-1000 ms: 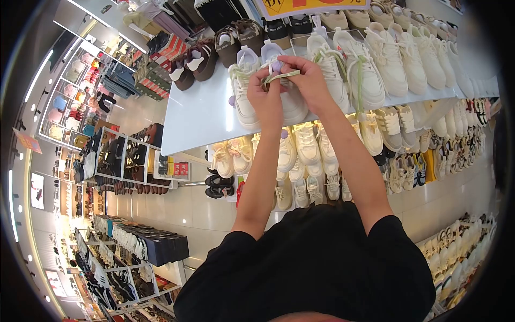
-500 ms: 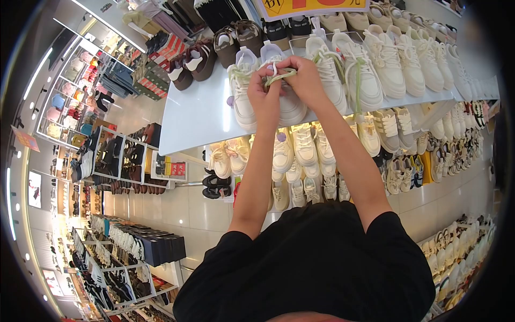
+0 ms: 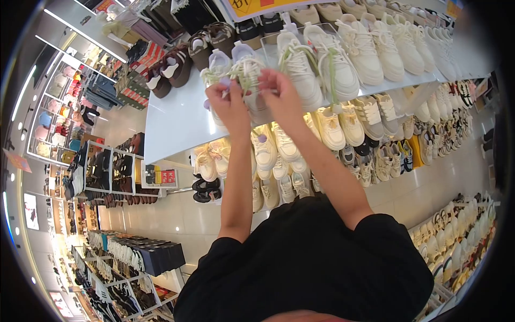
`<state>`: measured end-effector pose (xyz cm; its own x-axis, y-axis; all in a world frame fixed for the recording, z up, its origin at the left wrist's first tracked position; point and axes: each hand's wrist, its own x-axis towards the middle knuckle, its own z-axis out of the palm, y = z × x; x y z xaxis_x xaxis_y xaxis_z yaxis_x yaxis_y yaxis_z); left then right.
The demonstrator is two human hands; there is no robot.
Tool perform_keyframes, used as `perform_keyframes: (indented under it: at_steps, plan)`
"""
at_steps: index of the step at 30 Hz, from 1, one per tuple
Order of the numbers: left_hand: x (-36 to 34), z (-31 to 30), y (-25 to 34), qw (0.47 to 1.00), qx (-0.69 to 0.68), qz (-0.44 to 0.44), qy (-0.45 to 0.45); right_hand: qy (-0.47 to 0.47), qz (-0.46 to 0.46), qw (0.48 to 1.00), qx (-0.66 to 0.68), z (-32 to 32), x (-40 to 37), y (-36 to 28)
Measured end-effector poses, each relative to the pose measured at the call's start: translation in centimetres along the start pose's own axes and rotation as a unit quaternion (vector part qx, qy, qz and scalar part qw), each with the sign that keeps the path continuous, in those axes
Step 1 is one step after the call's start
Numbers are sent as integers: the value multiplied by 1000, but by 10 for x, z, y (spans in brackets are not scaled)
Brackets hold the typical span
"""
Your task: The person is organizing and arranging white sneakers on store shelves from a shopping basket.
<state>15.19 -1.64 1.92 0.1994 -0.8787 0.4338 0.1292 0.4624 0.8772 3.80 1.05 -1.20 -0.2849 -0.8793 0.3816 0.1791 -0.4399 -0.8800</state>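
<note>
A white sneaker with light green and white laces stands on the white shelf, its toe partly covered by my hands. My left hand is closed in a pinch at the sneaker's left side, with a small purple ball at its fingertips. On the sneaker's right side my right hand has its fingers apart and bent, close to the laces; nothing plainly shows in it. The matching sneaker is to the left, partly behind my left hand. Another pair with green laces stands to the right.
The white shelf carries more white sneakers to the right and brown shoes at the left. A yellow sign is above. Lower shelves hold several sneakers. Shoe racks stand to the left.
My hands have moved apart; the right one has let go of the green lace it was holding. The lace now lies on the sneaker. The view has shifted, so the shelf appears further left.
</note>
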Motion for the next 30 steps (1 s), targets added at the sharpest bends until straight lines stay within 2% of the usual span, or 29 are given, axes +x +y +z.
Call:
perform_keyframes:
  at_steps: [2, 5, 8, 12, 15, 18, 20, 21, 24, 26, 27, 30]
  plan:
    - [-13, -9, 9, 999, 33, -18, 8, 23, 10, 1000, -13, 0, -33, 2]
    - [-35, -31, -1, 1000, 15, -9, 10, 52, -50, 990, -121, 2, -78, -16]
    - [-65, -42, 8, 999, 27, -26, 34, 58, -10, 988, -144, 4, -110, -3]
    - [-93, -70, 5, 996, 46, -65, 30, 38, 79, 993, -79, 8, -129, 22]
    - [-105, -82, 12, 993, 64, -85, 43, 30, 26, 990, -134, 8, -126, 10]
    - [-112, -95, 11, 991, 82, -94, 54, 50, -88, 968, -229, 10, -111, -17]
    - [-113, -99, 12, 989, 113, -84, 51, 58, -180, 931, -313, 10, -85, -21]
    - [-110, -101, 14, 982, 174, -60, 33, 62, -225, 906, -353, 10, -71, -23]
    - [-95, -98, 25, 945, 328, 12, -7, 58, -217, 890, -396, 21, -37, -30]
    - [-82, -91, 32, 919, 389, 69, -13, 52, -207, 883, -418, 28, -22, -18]
    - [-73, -89, 31, 897, 421, 137, -11, 50, -202, 879, -428, 30, -16, -11]
    - [-47, -67, 31, 869, 427, 251, -19, 59, -216, 861, -457, 32, -5, -2]
